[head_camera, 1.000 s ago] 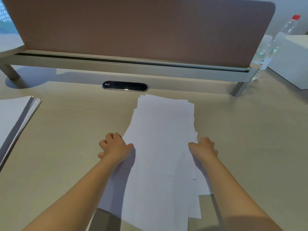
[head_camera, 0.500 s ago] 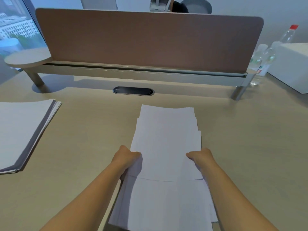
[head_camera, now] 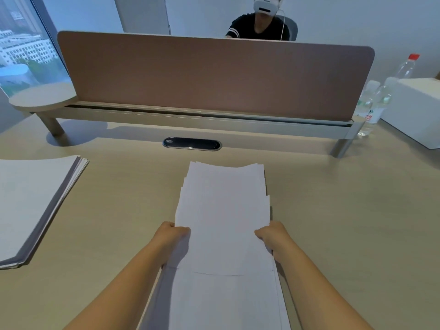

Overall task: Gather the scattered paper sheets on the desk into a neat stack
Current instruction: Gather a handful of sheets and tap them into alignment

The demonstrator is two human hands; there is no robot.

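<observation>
The left hand (head_camera: 173, 234) is gripping the left edge of the paper sheets (head_camera: 223, 210), fingers curled under and thumb on top; the right hand (head_camera: 271, 235) is pinching the right edge the same way; the sheets are lying mid-desk (head_camera: 345, 222), their far edges stepped and uneven, more sheets showing nearer the body; bare desk is lying open on both sides; a separate paper pile (head_camera: 33, 201) is sitting well apart at left; the divider panel (head_camera: 214, 77) is standing beyond.
</observation>
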